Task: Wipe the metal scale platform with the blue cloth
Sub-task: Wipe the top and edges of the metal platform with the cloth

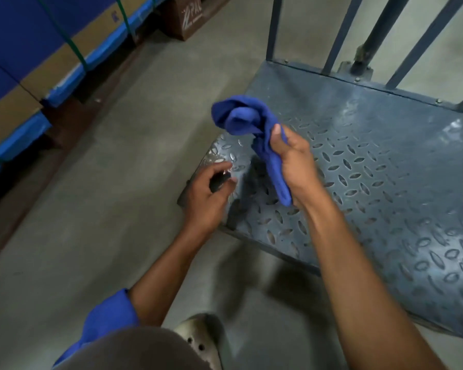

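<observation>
The metal scale platform (372, 166) is a grey tread plate lying low on the floor, filling the right half of the view. My right hand (294, 161) is raised above its left part, shut on the bunched blue cloth (249, 124), which sticks up out of the fist and hangs down below it. My left hand (207, 194) rests at the platform's near-left corner, fingers curled around a small dark object (218, 181) that I cannot identify. The cloth is off the plate.
Grey vertical bars (340, 33) rise from the platform's far edge. Strapped cardboard boxes with blue wrap (51, 54) stand on pallets at the left. A brown carton (187, 17) sits at the top. My shoe (201, 335) is on the concrete floor below.
</observation>
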Demonstrator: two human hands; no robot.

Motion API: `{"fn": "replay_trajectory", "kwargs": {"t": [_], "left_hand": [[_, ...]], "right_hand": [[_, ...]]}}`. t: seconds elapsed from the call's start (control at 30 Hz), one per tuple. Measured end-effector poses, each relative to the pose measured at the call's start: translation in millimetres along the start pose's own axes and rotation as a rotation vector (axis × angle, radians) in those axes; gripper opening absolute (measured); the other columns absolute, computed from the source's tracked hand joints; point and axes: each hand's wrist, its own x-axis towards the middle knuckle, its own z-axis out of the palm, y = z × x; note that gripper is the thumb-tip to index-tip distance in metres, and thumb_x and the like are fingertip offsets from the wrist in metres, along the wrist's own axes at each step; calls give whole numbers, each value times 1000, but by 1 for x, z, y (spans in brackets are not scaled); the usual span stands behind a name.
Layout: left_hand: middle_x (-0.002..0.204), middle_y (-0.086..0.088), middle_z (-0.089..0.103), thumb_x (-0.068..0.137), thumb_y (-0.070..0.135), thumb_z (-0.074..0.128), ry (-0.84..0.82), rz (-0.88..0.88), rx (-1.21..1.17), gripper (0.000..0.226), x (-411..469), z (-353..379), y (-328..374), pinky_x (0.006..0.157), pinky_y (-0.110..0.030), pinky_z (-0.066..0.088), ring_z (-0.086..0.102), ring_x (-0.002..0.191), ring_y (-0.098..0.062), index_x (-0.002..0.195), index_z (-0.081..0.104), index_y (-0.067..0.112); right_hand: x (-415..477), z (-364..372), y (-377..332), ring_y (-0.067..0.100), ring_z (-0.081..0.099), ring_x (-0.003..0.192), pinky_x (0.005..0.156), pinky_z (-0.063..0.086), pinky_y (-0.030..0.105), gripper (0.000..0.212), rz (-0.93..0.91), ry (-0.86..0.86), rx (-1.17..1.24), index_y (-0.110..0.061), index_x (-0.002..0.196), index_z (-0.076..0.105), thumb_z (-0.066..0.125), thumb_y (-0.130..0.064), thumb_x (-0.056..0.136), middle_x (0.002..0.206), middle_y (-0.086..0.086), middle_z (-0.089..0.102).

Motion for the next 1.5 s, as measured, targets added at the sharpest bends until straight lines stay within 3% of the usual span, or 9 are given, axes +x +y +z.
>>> {"fn": "replay_trajectory", "kwargs": {"t": [0.2, 0.3, 0.4, 0.53, 0.7, 0.83, 0.97, 1.27, 1.5], "left_hand": [[130, -15, 70, 90, -14, 74, -200, -136, -194, 63, 8, 11, 14, 92, -23, 58, 72, 110, -9, 148, 51, -3], [117, -7, 74, 93, 17, 73, -240, 49, 233, 46, 7, 8, 11, 89, -26, 54, 71, 103, -2, 135, 64, 1], [158, -17, 54, 103, 41, 49, -281, 327, 784, 61, 2, 2, -7, 126, -44, 35, 48, 149, -32, 154, 52, 7], [178, -6, 22, 110, 54, 20, -220, 403, 1058, 73, -10, 1, -22, 136, -44, 6, 14, 166, -22, 170, 27, 13], [179, -9, 19, 109, 59, 14, -247, 363, 1100, 79, -9, -1, -22, 136, -43, -1, 8, 167, -22, 170, 24, 10], [179, -10, 17, 108, 58, 15, -225, 362, 1104, 80, -10, 0, -23, 136, -43, -2, 7, 167, -23, 170, 24, 8], [179, -11, 17, 108, 57, 18, -214, 352, 1097, 80, -11, 1, -24, 136, -43, -2, 8, 167, -24, 169, 26, 5], [178, -5, 23, 108, 49, 34, -293, 234, 661, 71, -13, -9, -10, 123, -8, -7, 15, 164, -14, 170, 25, 16], [179, -8, 18, 105, 45, 33, -297, 256, 781, 75, -15, -6, -6, 132, -29, -11, 8, 166, -16, 172, 16, 14]], "right_hand": [[-43, -27, -10, 11, 57, 107, 106, 46, 32, 24, -11, -24, -159, -35, 109, 77, 53, -39, 105, 117, 27, 58], [-49, -41, -21, -11, 52, 101, 97, 39, 10, 30, -131, 13, -379, -15, 126, 72, 51, -27, 108, 115, 20, 56], [-49, -56, -25, -9, 50, 104, 99, 37, 8, 29, -212, 95, -631, -23, 129, 72, 57, -31, 106, 116, 4, 48], [-51, -69, -20, 20, 53, 113, 105, 47, 36, 41, -210, 125, -998, -31, 131, 73, 53, -54, 102, 117, 2, 47], [-56, -81, -31, 27, 47, 123, 103, 40, 48, 33, -73, -73, -1280, -41, 133, 68, 48, -47, 107, 129, -7, 57], [-41, -95, -53, 19, 32, 137, 115, 31, 41, 85, -17, -395, -1249, -60, 147, 45, 67, 0, 90, 160, -22, 35], [-20, -86, -59, 16, 22, 150, 119, 20, 35, 102, 61, -766, -1244, -65, 150, 34, 71, 4, 85, 169, -26, 17], [-15, -89, -42, 16, 40, 126, 107, 27, 28, 63, -8, -663, -1247, -51, 130, 64, 84, -13, 84, 143, -19, 52], [-17, -88, -42, 13, 61, 96, 78, 41, 17, 33, -20, -463, -1173, -29, 90, 71, 67, 4, 91, 86, -24, 65]]}}
